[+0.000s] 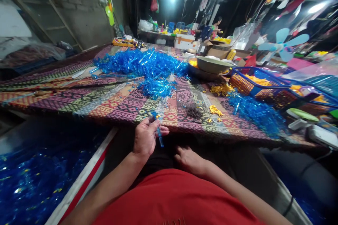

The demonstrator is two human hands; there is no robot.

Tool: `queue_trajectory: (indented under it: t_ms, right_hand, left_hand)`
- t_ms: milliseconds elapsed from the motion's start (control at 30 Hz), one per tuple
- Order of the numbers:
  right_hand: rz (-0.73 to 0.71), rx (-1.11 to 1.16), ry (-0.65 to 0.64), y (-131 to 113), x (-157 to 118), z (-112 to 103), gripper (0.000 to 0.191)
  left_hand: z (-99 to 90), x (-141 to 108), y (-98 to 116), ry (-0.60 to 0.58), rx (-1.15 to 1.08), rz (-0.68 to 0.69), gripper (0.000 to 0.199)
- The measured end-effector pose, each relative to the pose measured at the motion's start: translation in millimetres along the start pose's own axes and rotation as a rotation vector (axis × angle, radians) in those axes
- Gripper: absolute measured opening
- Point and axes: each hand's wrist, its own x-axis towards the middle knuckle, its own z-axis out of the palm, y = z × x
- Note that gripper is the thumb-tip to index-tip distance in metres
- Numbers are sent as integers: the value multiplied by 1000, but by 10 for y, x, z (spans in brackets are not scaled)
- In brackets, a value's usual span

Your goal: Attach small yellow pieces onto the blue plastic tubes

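My left hand [145, 137] is at the table's front edge, its thumb and fingers closed on a slim blue translucent plastic tube [160, 137] with a small yellow piece at its upper end. The tube hangs tilted downward. Lower and to the right, in front of the red shirt, my right hand [188, 160] has its fingers curled in; shadow hides whatever they may hold. Beyond the left hand lies a small heap of blue tubes [157, 88], joined to a larger blue pile [142, 61]. A dark heap of tiny parts [194, 113] and some yellow pieces [216, 110] lie nearby.
A patterned cloth [116, 95] covers the table. On the right are more blue pieces [256, 112], bowls [212, 65], blue baskets [260, 81] of yellow parts and a fan [283, 45]. A bin of blue pieces [39, 175] stands lower left. A person [216, 28] is far behind.
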Motion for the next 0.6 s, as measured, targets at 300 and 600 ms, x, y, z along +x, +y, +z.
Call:
queue_trajectory:
  t_ms: [300, 600]
  right_hand:
    - [52, 195, 393, 63, -368, -433, 23]
    - [132, 1317, 1097, 453, 360, -1189, 14]
  left_hand:
    - [-256, -111, 229, 112, 4, 23, 18]
    - [-269, -142, 410, 159, -9, 47, 19]
